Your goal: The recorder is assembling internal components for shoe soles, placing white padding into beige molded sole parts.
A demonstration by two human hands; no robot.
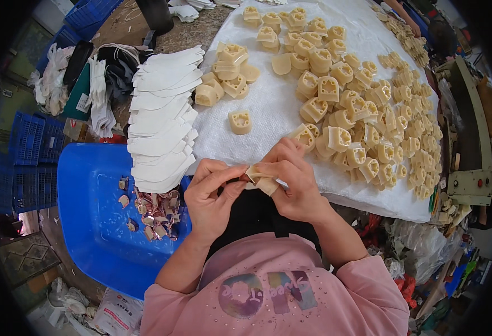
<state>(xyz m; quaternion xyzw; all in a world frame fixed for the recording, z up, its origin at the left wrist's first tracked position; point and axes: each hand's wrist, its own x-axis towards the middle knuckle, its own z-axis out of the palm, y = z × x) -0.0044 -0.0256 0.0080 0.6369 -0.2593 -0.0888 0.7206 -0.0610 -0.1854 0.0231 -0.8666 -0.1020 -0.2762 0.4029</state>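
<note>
Item: cream block point(261, 180) — held at near centre, just off the near edge of the white sheet point(268, 106), above the person's lap. Long axis runs roughly left to right, tilted slightly down toward the right; its right end sits under the right fingers, and which face is turned up cannot be made out.

Left hand point(211, 193): fingers closed, thumb and forefinger pinched on the block's left end, where a thin pale edge shows.

Right hand point(291, 179): clamped on the block from above and from the right, covering most of it.

Heap of blocks point(363, 123): same cream colour, many with cut-out faces up, spread over the right and far parts of the sheet. A smaller cluster point(226, 75) lies far left on the sheet; one lone block point(240, 121) lies between it and the hands.

Stack of white flat pieces point(162, 117): fanned, left of the sheet, overlapping its edge.

Blue tub point(92, 207): near left, holding small scraps point(153, 215) — too small to identify.

Machine point(470, 145): right edge, partly cut off. Blue crates point(24, 162): far left, bent by the lens.
</note>
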